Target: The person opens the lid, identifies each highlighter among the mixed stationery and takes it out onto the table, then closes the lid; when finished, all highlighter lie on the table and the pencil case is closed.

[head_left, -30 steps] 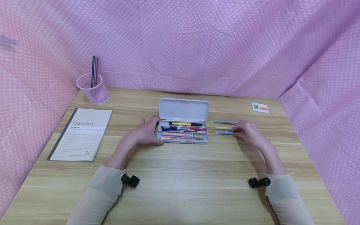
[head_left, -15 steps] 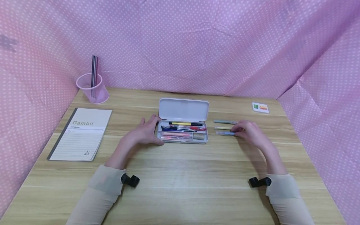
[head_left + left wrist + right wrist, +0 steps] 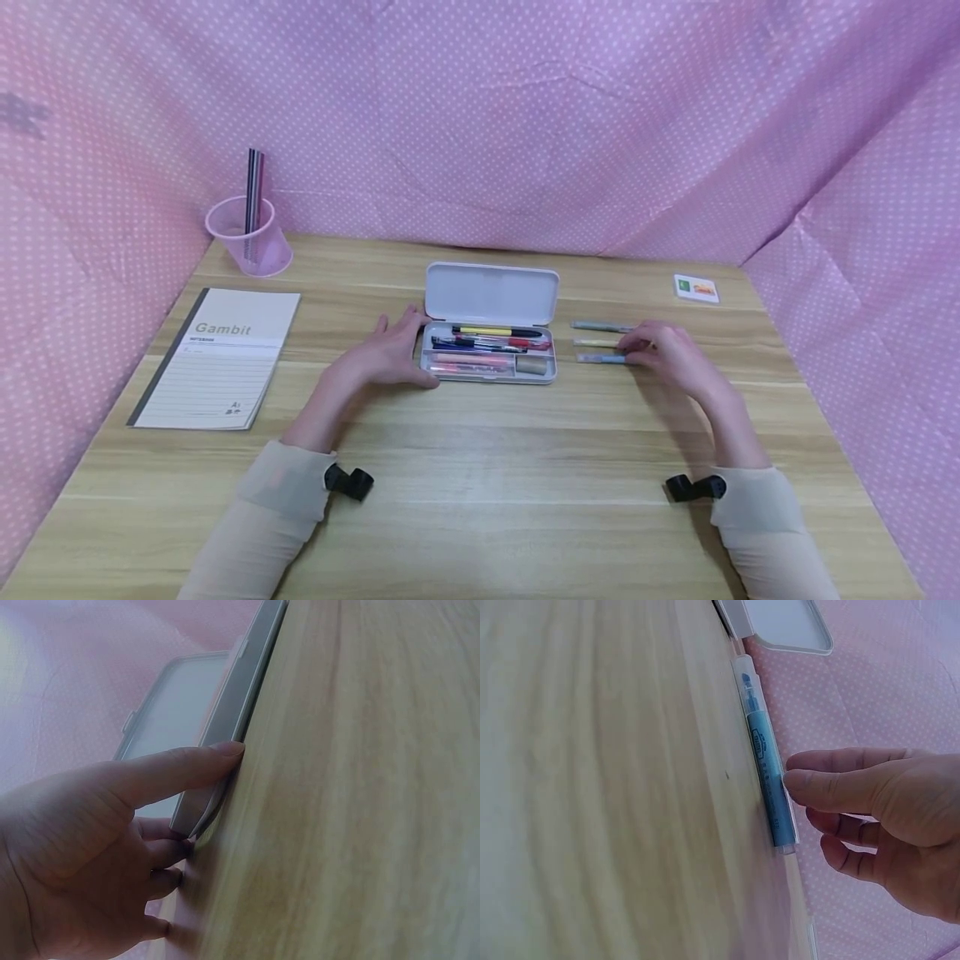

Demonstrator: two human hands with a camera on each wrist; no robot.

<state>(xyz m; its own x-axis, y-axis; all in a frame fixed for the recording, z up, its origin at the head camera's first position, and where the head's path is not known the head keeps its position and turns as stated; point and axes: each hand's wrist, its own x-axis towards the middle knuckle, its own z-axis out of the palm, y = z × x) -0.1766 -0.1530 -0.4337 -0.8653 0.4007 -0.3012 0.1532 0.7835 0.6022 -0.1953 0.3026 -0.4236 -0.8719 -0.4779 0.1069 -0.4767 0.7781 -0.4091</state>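
A blue highlighter (image 3: 765,765) is lying flat on the counter (image 3: 495,517), right of its middle and nearer the far edge than the front of the view. The right hand (image 3: 667,354) is reaching over its right end, with thumb and index fingertips meeting at its upper side; whether they are pinching it, I cannot tell. Beyond it, a yellow pen (image 3: 596,342) and a green pen (image 3: 600,326) are lying roughly parallel, the green one closest to the far edge.

Just to their left, a pencil case (image 3: 238,690) is lying open near the middle of the far edge, its lid (image 3: 492,293) standing raised behind. The left hand (image 3: 386,354) is gripping its left end, the thumb pressing along the front wall. Several pens are filling the rear compartment, while pink highlighters (image 3: 472,361) and a grey-brown block (image 3: 531,365) are lying in front.

A notebook (image 3: 217,358) is lying by the left edge, a pink cup (image 3: 266,254) is standing at the far left corner holding dark sticks (image 3: 253,187), and a small white card (image 3: 696,288) is lying near the far right corner.
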